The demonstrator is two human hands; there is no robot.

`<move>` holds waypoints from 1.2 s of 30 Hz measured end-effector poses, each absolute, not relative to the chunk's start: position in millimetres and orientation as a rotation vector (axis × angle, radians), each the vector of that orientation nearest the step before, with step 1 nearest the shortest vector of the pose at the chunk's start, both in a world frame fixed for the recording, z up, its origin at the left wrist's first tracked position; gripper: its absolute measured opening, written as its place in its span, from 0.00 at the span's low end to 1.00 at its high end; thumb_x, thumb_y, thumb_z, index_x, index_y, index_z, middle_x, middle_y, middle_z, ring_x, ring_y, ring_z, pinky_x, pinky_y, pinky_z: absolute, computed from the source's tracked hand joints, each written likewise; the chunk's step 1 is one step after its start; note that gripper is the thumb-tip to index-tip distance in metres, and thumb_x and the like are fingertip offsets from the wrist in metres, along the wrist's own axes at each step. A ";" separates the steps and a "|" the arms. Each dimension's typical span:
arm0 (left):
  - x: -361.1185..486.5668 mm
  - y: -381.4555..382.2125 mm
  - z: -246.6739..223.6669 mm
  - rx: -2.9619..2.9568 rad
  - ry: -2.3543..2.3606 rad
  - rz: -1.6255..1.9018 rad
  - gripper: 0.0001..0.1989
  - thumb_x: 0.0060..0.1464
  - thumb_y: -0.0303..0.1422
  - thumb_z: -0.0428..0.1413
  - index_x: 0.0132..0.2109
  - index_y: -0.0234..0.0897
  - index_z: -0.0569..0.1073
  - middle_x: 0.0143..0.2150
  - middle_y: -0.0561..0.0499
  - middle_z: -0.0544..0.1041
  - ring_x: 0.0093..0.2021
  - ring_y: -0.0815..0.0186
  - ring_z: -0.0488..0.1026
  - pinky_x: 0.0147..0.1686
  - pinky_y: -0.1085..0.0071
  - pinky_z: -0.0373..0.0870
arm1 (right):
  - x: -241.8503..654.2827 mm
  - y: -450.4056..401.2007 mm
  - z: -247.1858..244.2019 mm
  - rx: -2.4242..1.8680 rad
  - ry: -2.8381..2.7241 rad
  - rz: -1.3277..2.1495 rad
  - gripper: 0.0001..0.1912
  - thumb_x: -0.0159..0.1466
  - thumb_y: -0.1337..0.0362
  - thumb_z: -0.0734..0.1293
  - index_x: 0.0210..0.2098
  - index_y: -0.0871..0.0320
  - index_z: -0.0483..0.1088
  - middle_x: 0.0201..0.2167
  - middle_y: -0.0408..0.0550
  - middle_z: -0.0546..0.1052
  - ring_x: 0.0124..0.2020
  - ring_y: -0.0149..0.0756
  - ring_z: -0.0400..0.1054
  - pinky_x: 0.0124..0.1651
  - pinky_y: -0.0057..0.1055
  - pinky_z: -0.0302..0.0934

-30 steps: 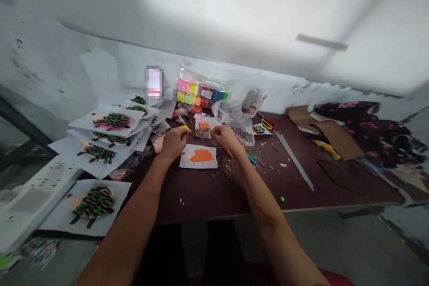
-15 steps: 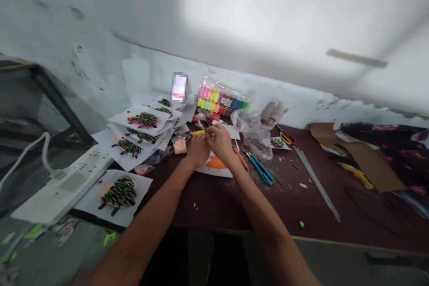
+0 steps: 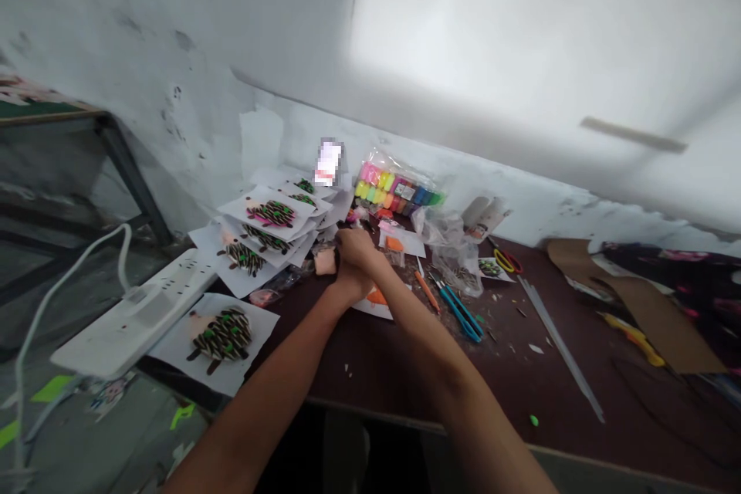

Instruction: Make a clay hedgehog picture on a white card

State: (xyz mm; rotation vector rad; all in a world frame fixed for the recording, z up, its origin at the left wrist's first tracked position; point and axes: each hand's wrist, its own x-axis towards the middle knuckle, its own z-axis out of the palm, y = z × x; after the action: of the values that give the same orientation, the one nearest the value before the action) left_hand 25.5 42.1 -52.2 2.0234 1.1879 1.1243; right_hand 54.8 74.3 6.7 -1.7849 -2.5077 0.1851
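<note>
My left hand and my right hand are together over the middle of the table, the right one crossing above the left. The right fingers are curled; what they hold, if anything, is hidden. Most of the left fingers are covered. Beneath my forearms lies white paper with an orange shape. Just left of my hands sits a pale pink clay block. An orange clay piece in clear wrap rests to their right. The orange pen lies beside my right forearm.
Paper sheets with hedgehog figures are piled at left, by a white power strip. Behind stand a blurred phone and coloured clay packs. Blue-handled pliers, plastic strips and cardboard lie right.
My hands have drawn closer, with the right now crossing over the left. The yellow piece near my fingers no longer shows, and the wrapped orange clay has come into view. The camera view has shifted.
</note>
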 end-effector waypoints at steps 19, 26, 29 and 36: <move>11.9 48.7 -37.4 1.719 1.417 1.272 0.10 0.52 0.21 0.53 0.39 0.35 0.76 0.40 0.44 0.79 0.43 0.58 0.76 0.50 0.58 0.71 | 164.2 45.5 -4.4 -1.321 -1.379 0.768 0.14 0.54 0.52 0.68 0.26 0.56 0.65 0.21 0.38 0.69 0.24 0.29 0.61 0.30 0.26 0.56; 5.4 46.4 -28.6 0.961 0.835 1.159 0.22 0.45 0.31 0.67 0.48 0.35 0.71 0.40 0.47 0.78 0.31 0.66 0.77 0.36 0.66 0.76 | 163.2 24.7 -12.4 -1.176 -1.170 1.024 0.23 0.43 0.47 0.75 0.22 0.55 0.64 0.17 0.37 0.67 0.21 0.26 0.56 0.27 0.26 0.53; 2.4 42.5 -25.7 0.924 0.769 1.089 0.19 0.39 0.32 0.70 0.38 0.32 0.74 0.30 0.51 0.77 0.23 0.68 0.74 0.28 0.69 0.75 | 161.3 23.2 -9.4 -1.165 -1.193 1.062 0.24 0.43 0.45 0.76 0.22 0.56 0.64 0.17 0.37 0.67 0.20 0.26 0.56 0.26 0.25 0.52; 1.3 40.5 -19.9 0.811 0.704 1.134 0.15 0.37 0.25 0.69 0.35 0.32 0.76 0.32 0.49 0.80 0.27 0.66 0.77 0.26 0.72 0.75 | 163.4 18.4 -5.8 -1.089 -1.156 1.243 0.25 0.47 0.43 0.74 0.24 0.56 0.65 0.17 0.36 0.66 0.19 0.24 0.57 0.25 0.23 0.53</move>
State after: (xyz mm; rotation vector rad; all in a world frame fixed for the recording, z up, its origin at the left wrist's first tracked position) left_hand 1.3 40.5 -19.9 0.8106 0.7039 1.1344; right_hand 163.4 18.4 -5.8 -1.0891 -1.1564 1.2425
